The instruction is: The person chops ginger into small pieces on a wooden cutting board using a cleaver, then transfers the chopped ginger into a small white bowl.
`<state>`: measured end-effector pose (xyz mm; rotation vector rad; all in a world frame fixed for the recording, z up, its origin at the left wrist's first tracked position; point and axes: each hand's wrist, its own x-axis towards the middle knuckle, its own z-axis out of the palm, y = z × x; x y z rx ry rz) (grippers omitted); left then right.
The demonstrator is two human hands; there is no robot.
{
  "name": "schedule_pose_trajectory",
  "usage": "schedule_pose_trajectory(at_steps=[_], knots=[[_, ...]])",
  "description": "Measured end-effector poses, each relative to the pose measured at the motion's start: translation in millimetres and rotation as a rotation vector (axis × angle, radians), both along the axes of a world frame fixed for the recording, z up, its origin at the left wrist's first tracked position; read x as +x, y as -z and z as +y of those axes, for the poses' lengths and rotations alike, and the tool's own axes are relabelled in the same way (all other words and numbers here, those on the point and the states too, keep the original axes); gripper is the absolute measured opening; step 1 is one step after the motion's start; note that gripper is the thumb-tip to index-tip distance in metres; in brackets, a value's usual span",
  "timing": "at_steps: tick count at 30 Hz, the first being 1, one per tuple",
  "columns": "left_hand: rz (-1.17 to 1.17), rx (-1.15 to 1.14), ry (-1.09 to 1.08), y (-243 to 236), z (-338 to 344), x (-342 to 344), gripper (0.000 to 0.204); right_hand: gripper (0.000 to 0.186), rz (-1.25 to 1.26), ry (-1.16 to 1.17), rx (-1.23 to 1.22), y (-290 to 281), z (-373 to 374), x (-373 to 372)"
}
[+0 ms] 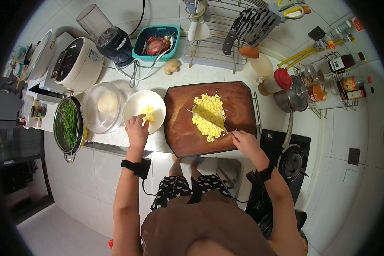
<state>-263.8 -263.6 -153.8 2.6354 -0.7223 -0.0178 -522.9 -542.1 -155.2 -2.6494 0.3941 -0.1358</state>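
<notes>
Yellow, finely chopped crumbly food (214,105) lies heaped on a reddish-brown wooden cutting board (179,132), ahead and to the left of the right hand (243,141). That hand is closed on the handle end of a thin-bladed knife (207,120), whose blade stretches away leftward across the heap. The left hand (137,131) reaches over the near rim of a round white bowl (135,101), its bent fingers just beside small yellow pieces (148,111) (whether they pinch any, I cannot tell). Left of that hand sits a clear round plastic container (91,122).
</notes>
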Motion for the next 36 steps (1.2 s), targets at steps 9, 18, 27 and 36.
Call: schedule_pose_trajectory(at_steps=[9, 18, 27, 36], knots=[[-0.030, -0.019, -0.002, 3.1, -3.0, 0.1, 0.028, 0.010, 0.051, -0.002, 0.031, 1.1, -2.1, 6.3], [0.413, -0.659, -0.313, 8.2, 10.8, 7.7, 0.050, 0.012, -0.084, 0.147, 0.155, -3.4, -7.8, 11.7], [0.666, -1.262, -0.567, 11.9, 52.2, 19.9, 0.052, 0.012, 0.119, 0.168, 0.081, 2.8, -8.1, 16.7], [0.625, -1.451, -0.737, 10.0, 52.6, 20.5, 0.044, 0.021, 0.090, 0.293, 0.064, 7.7, -17.7, 14.3]])
